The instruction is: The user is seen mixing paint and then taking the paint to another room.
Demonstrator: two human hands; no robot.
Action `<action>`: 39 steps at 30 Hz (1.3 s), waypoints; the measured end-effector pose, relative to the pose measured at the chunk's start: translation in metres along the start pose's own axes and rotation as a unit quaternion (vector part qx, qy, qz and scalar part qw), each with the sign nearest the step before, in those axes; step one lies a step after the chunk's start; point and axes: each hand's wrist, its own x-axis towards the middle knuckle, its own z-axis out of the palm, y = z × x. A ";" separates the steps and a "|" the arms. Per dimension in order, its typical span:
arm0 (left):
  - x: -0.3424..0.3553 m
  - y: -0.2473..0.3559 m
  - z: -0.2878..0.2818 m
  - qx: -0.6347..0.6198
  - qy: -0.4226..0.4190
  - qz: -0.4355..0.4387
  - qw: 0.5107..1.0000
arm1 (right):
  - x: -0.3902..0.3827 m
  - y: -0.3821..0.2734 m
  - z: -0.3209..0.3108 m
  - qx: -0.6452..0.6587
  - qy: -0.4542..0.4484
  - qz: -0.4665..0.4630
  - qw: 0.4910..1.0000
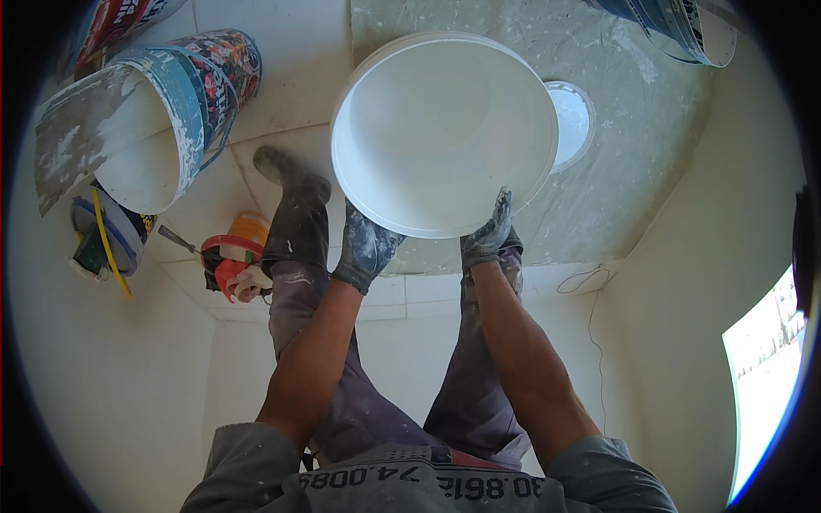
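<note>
A large white bucket (445, 137) is held between my two hands in front of my legs, its round mouth facing me. The inside looks pale and smooth. My left hand (368, 250), in a dark glove smeared with white, grips the lower left of its rim, its fingers partly hidden. At the lower right of the rim, my right hand (489, 235) in a similar glove presses the bucket, fingers pointing up along it. Behind the bucket's right side a round white lid (573, 126) lies on the grey, stained floor covering (633, 111).
To the left stands a spattered blue-rimmed bucket (192, 103) with a plaster-smeared sheet (77, 128) at its mouth. Below it are a blue-rimmed tub (111, 231) and a red-orange container (235, 252) beside a scraper (175, 238). Another blue bucket (671, 26) is at upper right. A thin cable (596, 333) trails near the wall.
</note>
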 end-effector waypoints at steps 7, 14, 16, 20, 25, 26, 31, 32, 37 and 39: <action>-0.003 0.006 -0.015 -0.036 -0.009 -0.005 0.999 | -0.033 -0.035 0.013 -0.038 0.067 -0.012 0.997; -0.005 0.011 -0.016 0.007 0.009 0.060 0.998 | -0.114 -0.186 0.080 -0.555 -0.130 -0.382 0.727; -0.004 0.006 -0.015 -0.005 0.001 0.041 0.999 | -0.084 -0.201 0.125 -0.676 -0.288 -0.362 0.573; 0.012 0.006 -0.057 -0.205 -0.104 -0.015 0.973 | 0.012 -0.174 0.178 -0.802 -0.394 -0.291 0.343; 0.004 -0.003 -0.038 -0.006 -0.055 0.047 0.997 | 0.039 -0.157 0.181 -0.873 -0.453 -0.168 0.073; 0.001 -0.002 -0.038 0.006 -0.034 0.051 0.998 | 0.043 -0.153 0.181 -0.873 -0.453 -0.169 0.068; -0.002 -0.001 -0.043 0.016 0.004 0.041 0.999 | 0.050 -0.140 0.172 -0.861 -0.475 -0.166 0.070; -0.003 -0.001 -0.041 0.030 0.003 0.041 0.999 | 0.051 -0.138 0.169 -0.862 -0.474 -0.167 0.068; -0.005 -0.001 -0.034 0.049 0.002 0.034 0.998 | 0.053 -0.137 0.152 -0.867 -0.444 -0.212 0.081; -0.006 0.001 -0.039 0.059 0.000 0.042 0.997 | 0.047 -0.130 0.156 -0.864 -0.446 -0.228 0.062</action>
